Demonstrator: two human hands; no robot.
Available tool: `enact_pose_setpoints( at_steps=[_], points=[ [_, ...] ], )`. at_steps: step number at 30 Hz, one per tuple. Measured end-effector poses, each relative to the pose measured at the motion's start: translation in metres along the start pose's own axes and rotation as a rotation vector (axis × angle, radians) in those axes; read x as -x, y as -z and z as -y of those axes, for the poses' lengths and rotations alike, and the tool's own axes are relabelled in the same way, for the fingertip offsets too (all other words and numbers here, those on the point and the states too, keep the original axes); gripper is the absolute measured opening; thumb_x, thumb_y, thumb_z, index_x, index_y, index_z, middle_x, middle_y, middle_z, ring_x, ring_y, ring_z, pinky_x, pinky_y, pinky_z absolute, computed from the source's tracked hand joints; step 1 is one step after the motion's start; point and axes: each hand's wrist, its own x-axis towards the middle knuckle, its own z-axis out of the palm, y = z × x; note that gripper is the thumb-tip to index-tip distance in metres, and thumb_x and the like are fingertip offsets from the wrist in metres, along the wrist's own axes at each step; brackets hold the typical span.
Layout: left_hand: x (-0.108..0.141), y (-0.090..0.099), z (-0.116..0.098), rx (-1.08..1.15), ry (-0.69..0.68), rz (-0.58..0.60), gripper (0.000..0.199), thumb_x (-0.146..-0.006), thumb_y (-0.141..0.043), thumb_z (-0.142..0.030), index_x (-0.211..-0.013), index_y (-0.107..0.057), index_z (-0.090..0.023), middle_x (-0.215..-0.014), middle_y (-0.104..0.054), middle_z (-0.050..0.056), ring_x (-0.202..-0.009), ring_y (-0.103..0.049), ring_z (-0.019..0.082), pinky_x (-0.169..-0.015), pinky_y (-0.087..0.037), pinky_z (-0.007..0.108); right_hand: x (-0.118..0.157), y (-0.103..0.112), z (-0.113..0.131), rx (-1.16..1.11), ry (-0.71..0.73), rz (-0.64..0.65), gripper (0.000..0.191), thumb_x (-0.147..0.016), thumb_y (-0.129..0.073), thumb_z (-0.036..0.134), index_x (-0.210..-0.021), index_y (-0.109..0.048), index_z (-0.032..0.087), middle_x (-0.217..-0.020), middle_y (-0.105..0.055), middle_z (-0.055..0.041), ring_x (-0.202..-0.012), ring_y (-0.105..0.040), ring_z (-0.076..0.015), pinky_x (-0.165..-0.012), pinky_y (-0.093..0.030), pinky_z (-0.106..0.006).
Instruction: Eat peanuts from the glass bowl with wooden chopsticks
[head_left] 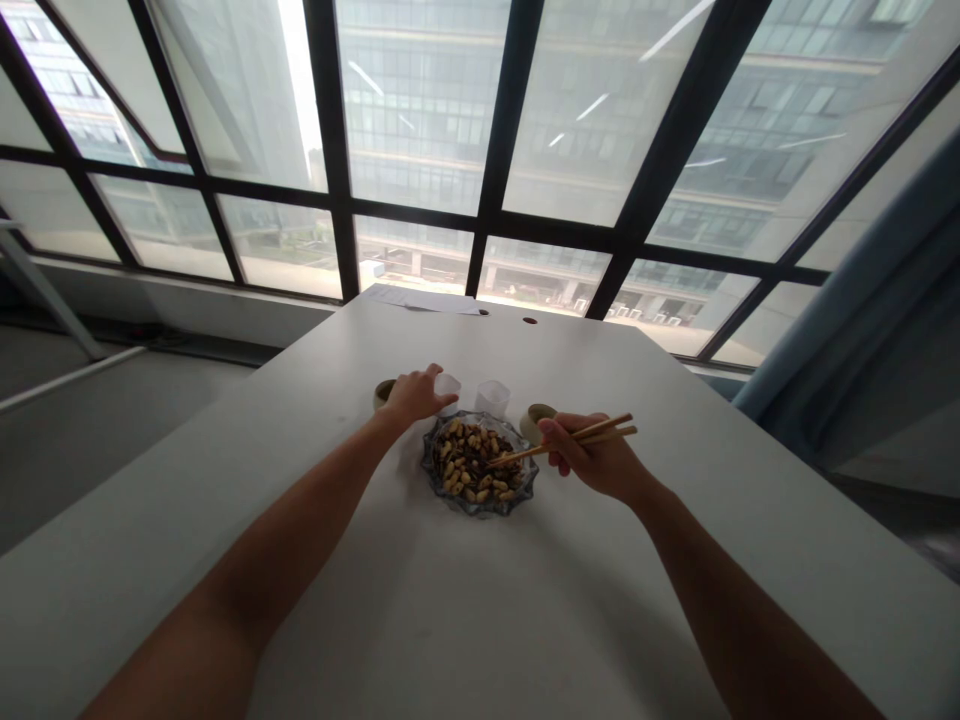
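A scalloped glass bowl (531, 490) filled with peanuts and darker, smaller pieces stands on the white table. My right hand (589, 455) holds a pair of wooden chopsticks (607, 430), their tips among the bowl's contents. Beside that hand is a round greenish cup (532, 425). My left hand (417, 393) is at a clear plastic cup (448, 392), thumb and fingers around its near left side; how firmly it grips is unclear. Another clear cup (493, 398) stands behind the bowl. A second greenish cup (382, 393) is partly hidden behind my left hand.
White sheets of paper (427, 300) lie at the table's far edge, near two round holes in the tabletop (360, 345). Behind are black-framed windows. A blue curtain (847, 300) hangs at the right, and a white metal frame (56, 290) stands at the left.
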Motion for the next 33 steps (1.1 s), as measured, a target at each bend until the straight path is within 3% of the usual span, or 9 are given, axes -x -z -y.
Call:
enact_pose_setpoints(
  at_steps=[5, 11, 15, 19, 24, 28, 33],
  points=[
    [-0.003, 0.006, 0.005, 0.013, -0.033, -0.020, 0.073, -0.086, -0.057, -0.065, -0.140, -0.046, -0.018, -0.124, -0.067, 0.018, -0.118, -0.062, 0.034, -0.099, -0.043, 0.042, 0.000, 0.001, 0.001, -0.062, -0.059, -0.067, 0.057, -0.090, -0.051, 0.068, -0.066, -0.062, 0.018, -0.048, -0.061, -0.0013, -0.036, -0.054, -0.0105, -0.036, -0.041, -0.020],
    [0.008, 0.016, 0.031, 0.000, -0.017, -0.079, 0.079, -0.082, -0.054, -0.073, -0.138, -0.049, -0.017, -0.133, -0.063, 0.017, -0.125, -0.056, 0.035, -0.108, -0.037, 0.048, -0.006, 0.004, -0.008, -0.229, -0.215, -0.288, 0.064, -0.076, -0.059, 0.079, -0.061, -0.061, 0.017, -0.042, -0.059, -0.0020, -0.030, -0.052, -0.0112, -0.031, -0.039, -0.021],
    [0.029, 0.005, 0.060, 0.106, -0.037, -0.243, 0.068, -0.081, -0.063, -0.065, -0.131, -0.053, -0.020, -0.137, -0.059, 0.014, -0.129, -0.052, 0.034, -0.110, -0.038, 0.047, -0.013, 0.007, -0.026, -0.345, -0.279, -0.368, 0.064, -0.072, -0.064, 0.078, -0.060, -0.062, 0.016, -0.042, -0.060, -0.0034, -0.029, -0.051, -0.0117, -0.029, -0.039, -0.021],
    [0.043, -0.019, 0.085, 0.327, 0.024, -0.398, 0.077, -0.073, -0.073, -0.059, -0.135, -0.047, -0.020, -0.141, -0.055, 0.016, -0.131, -0.051, 0.033, -0.109, -0.041, 0.047, -0.019, 0.000, -0.055, -0.566, -0.388, -0.464, 0.057, -0.076, -0.069, 0.070, -0.060, -0.061, 0.015, -0.040, -0.057, -0.0023, -0.028, -0.047, -0.0103, -0.027, -0.036, -0.020],
    [0.045, -0.035, 0.092, 0.594, 0.093, -0.304, 0.090, -0.068, -0.077, -0.058, -0.139, -0.040, -0.018, -0.135, -0.059, 0.018, -0.117, -0.063, 0.027, -0.101, -0.050, 0.043, -0.019, -0.024, -0.082, -0.949, -0.594, -0.611, 0.048, -0.086, -0.068, 0.055, -0.059, -0.052, 0.019, -0.040, -0.051, 0.0031, -0.031, -0.044, -0.0074, -0.026, -0.033, -0.015],
    [0.048, -0.029, 0.088, 0.593, 0.115, -0.210, 0.094, -0.065, -0.079, -0.056, -0.140, -0.040, -0.016, -0.123, -0.067, 0.015, -0.113, -0.065, 0.028, -0.102, -0.049, 0.045, -0.009, -0.040, -0.089, -0.980, -0.637, -0.606, 0.050, -0.088, -0.064, 0.060, -0.062, -0.051, 0.019, -0.041, -0.051, 0.0028, -0.031, -0.044, -0.0069, -0.027, -0.036, -0.014],
    [0.051, -0.024, 0.084, 0.556, 0.107, -0.263, 0.084, -0.061, -0.080, -0.052, -0.130, -0.049, -0.018, -0.121, -0.068, 0.012, -0.110, -0.066, 0.028, -0.099, -0.052, 0.042, -0.003, -0.049, -0.092, -1.003, -0.602, -0.601, 0.052, -0.086, -0.061, 0.067, -0.067, -0.050, 0.020, -0.041, -0.051, 0.0037, -0.031, -0.044, -0.0069, -0.029, -0.038, -0.015]
  ],
)
